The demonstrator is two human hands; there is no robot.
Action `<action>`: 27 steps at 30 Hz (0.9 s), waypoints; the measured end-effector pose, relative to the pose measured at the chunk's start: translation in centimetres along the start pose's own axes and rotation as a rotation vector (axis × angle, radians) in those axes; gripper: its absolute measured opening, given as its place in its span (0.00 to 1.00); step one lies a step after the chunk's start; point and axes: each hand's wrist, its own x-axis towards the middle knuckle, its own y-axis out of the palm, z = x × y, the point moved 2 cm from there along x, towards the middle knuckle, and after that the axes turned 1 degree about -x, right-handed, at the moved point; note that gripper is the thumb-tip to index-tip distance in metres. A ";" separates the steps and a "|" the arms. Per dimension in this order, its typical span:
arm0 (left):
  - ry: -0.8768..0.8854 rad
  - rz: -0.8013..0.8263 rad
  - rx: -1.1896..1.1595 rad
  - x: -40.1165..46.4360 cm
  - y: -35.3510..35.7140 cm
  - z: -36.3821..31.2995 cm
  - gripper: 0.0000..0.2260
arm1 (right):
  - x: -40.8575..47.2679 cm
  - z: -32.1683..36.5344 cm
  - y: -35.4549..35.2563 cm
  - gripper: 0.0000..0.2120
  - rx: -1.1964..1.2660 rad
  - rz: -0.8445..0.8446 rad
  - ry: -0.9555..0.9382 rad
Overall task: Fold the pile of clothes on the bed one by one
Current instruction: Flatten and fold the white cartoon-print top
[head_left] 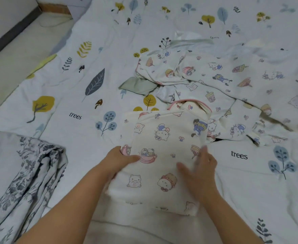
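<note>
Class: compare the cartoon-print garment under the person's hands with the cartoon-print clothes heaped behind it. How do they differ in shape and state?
The garment under the hands is folded into a neat flat rectangle; the heap behind lies crumpled and spread out. The left hand grips the folded garment's edge and the right hand lies flat on it; nothing touches the heap. Both share a pale cartoon print.

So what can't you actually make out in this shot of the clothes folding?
Head view only:
- Right hand: motion-blurred, so whether it presses the folded cartoon-print garment is unclear.
- Left hand: its fingers are tucked under the garment's edge, hidden by cloth.
- Unfolded pile: overlapping matching prints hide how many pieces there are.
- Grey floral cloth: cut off by the left and bottom edges.
- Green item: partly buried under the pile.
</note>
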 end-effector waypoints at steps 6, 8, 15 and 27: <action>0.074 0.295 0.031 -0.9 0.6 -1.0 0.14 | 1.1 -0.2 -1.9 0.15 0.144 0.129 0.258; 0.122 0.327 0.014 -1.3 1.2 -1.0 0.16 | 0.6 0.1 -1.6 0.14 0.234 0.164 0.249; 0.108 0.376 -0.118 -2.6 2.6 -1.8 0.21 | -0.8 0.6 -1.7 0.17 0.365 0.217 0.197; 0.205 0.337 -0.284 -10.5 -1.5 -3.6 0.18 | -5.9 4.7 -6.0 0.15 0.447 0.256 -0.039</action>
